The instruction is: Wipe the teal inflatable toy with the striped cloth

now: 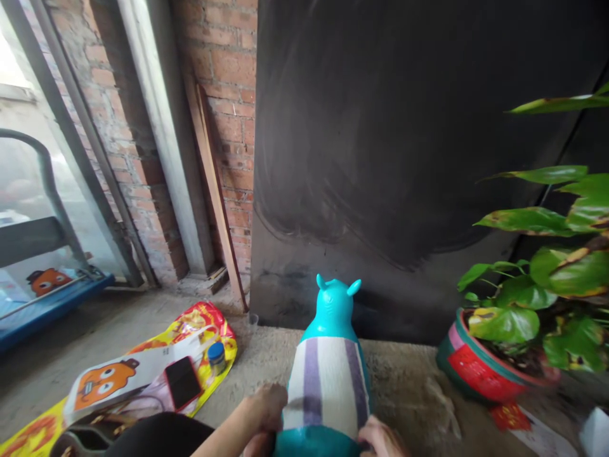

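Observation:
A teal rubber animal toy (333,303) with two small ears stands in front of me, its head pointing toward the black board. Across its back lies a white cloth with purple stripes (330,381). My left hand (267,409) is closed at the cloth's left edge, slightly blurred. On the other side, the fingers of my right hand (380,438) are closed at the cloth's lower right corner, partly cut off by the frame's bottom. The toy's rear end is also out of frame.
Left on the floor, a yellow-red plastic bag (209,317) lies under a white printed bag (104,384), a phone (183,383) and a blue-lidded jar (216,357). A potted plant (495,374) stands right. Ahead is a black board (371,139); a blue cart (52,304) is far left.

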